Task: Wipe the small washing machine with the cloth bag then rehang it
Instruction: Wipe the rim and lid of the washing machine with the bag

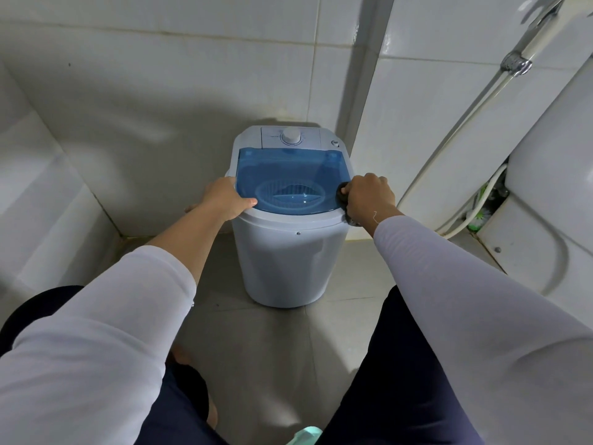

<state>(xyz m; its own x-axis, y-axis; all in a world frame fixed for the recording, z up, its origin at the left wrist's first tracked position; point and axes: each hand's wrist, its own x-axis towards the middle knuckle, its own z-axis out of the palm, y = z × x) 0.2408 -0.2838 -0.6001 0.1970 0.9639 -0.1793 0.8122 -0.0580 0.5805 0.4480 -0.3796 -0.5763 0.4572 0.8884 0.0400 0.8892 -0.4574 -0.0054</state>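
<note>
Floor (282, 348): grey tiles, pale grout lines, darker grime along the wall joint at left. Small washing machine (290, 261) stands upright on it in the corner, close to the back wall. White toilet base (526, 248) sits on the floor at right. A bare foot (184, 356) rests on the tiles near the bottom.

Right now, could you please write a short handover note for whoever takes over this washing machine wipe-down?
Left hand: flat and open on the left rim of the small washing machine, steadying it.
Right hand: fingers closed on a dark bunched item, presumably the cloth bag, pressed on the right rim.
Machine: on the tiled floor in the corner, blue lid shut.
Done: cannot tell how much is wiped.
Left: finish wiping, then rehang the bag; no hook is in view.
</note>
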